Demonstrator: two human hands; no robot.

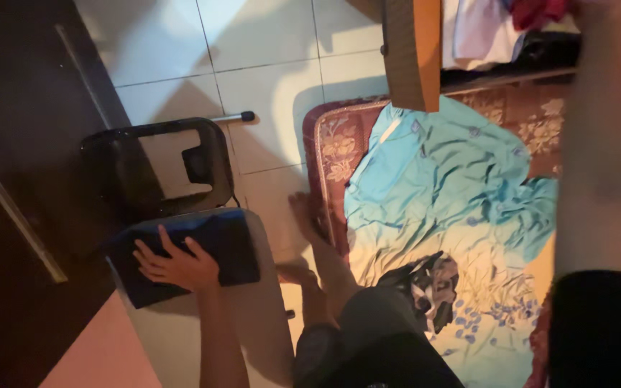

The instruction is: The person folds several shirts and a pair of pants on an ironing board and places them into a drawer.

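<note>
Two hands are at work in different places. The left hand [177,264] is laid flat, fingers spread wide, on a folded dark blue cloth [203,251] that rests on a pale stool [264,316] beside a black plastic chair [156,165]. The right hand [598,11] is raised toward a shelf [512,75] of piled clothes [490,25] at the top edge of the view, and whether it is closed on anything cannot be told, since it is cut off there. For the fold to be kept neat, the palm is best pressed evenly over the middle of the cloth, so that nothing slides off the stool while the other arm is stretched upward. A turquoise sheet [447,187] is spread over the patterned mattress [336,147] on the floor.
</note>
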